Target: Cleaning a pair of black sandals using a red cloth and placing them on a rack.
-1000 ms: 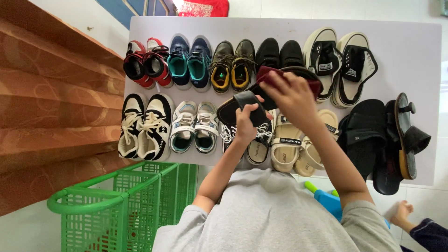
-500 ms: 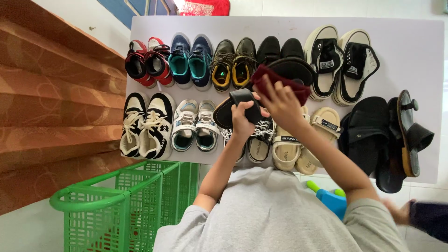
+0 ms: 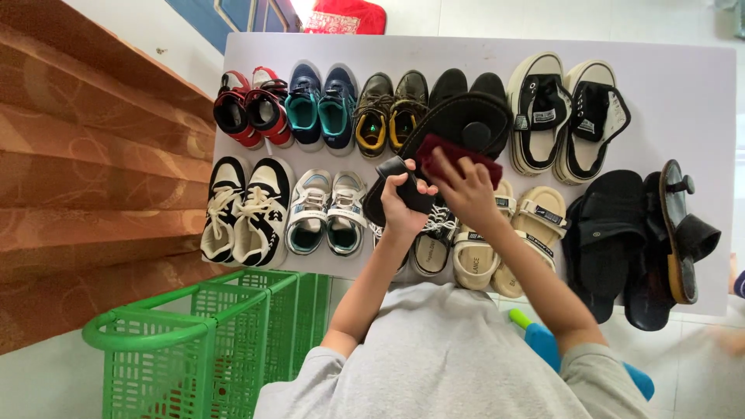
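Cloth, dark red, soft, rubs smooth black sandal.

White table, rectangular. Back row: red shoes, blue sneakers, brown shoes, black shoes, black-and-white canvas shoes. Front row: black-and-white sneakers, grey sneakers, beige sandals, black sandals.
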